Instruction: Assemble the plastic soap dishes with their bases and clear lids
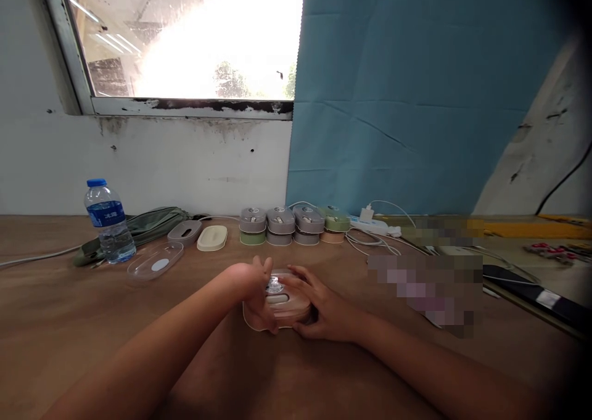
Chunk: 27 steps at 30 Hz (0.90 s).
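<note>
A pinkish rounded plastic box [296,311] with a label and an oblong slot in its top rests on the brown table before me. My left hand [259,298] is closed over its left side, slightly blurred, with the thumb side hidden. From the right, my right hand [319,303] wraps the box, its fingers across the top and its thumb at the near edge. Beyond the hands stand stacked boxes of the same shape in pairs: grey ones [280,221] and a green one [337,218] with labels on top.
Left of the stacks lie a cream lid [213,238], a grey lid-like piece [184,232] and a clear lid [156,262]. A water bottle [110,226] stands by a green pouch [155,222]. At the right are a power strip [374,226], cables and a pixelated patch.
</note>
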Motion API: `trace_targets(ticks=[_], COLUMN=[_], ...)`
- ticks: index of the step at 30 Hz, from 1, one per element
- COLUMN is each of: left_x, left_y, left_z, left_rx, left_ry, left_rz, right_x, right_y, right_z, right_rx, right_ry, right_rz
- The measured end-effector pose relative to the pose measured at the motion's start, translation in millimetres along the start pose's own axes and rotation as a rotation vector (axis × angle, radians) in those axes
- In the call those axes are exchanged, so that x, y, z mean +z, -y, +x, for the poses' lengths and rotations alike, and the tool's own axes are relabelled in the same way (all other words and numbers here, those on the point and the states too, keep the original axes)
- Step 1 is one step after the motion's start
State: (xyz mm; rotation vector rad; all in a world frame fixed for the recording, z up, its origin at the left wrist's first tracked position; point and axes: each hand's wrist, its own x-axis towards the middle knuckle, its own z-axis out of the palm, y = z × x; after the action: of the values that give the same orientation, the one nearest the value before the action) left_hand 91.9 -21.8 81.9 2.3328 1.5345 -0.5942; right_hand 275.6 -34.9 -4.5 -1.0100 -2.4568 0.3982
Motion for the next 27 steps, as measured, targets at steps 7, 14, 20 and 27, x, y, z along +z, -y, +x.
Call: trace_targets(ticks=[7,14,20,27], left_x=[-4.7,0.3,12.3,-6.0], left_y=[26.9,106.2,142.8,131.0], left_z=[15.7,62.0,73.8,57.4], left_rx=[0.135,-0.169,-0.254,-0.166], left_ry=[-0.092,-0.56,-0.482,-0.111], left_rz=[-0.037,0.043,0.041,-0.075], right_x=[-1.3,-2.4,-0.7,-7.3], right_y=[1.7,6.8,1.4,0.2], right_z=[0.5,-0.3,0.4,0.5], right_rx=[-0.011,0.039,0.154,0.143], right_ry=[-0.008,-0.08,-0.195,-0.227], right_rz=[-0.021,-0.162,-0.317,-0.276])
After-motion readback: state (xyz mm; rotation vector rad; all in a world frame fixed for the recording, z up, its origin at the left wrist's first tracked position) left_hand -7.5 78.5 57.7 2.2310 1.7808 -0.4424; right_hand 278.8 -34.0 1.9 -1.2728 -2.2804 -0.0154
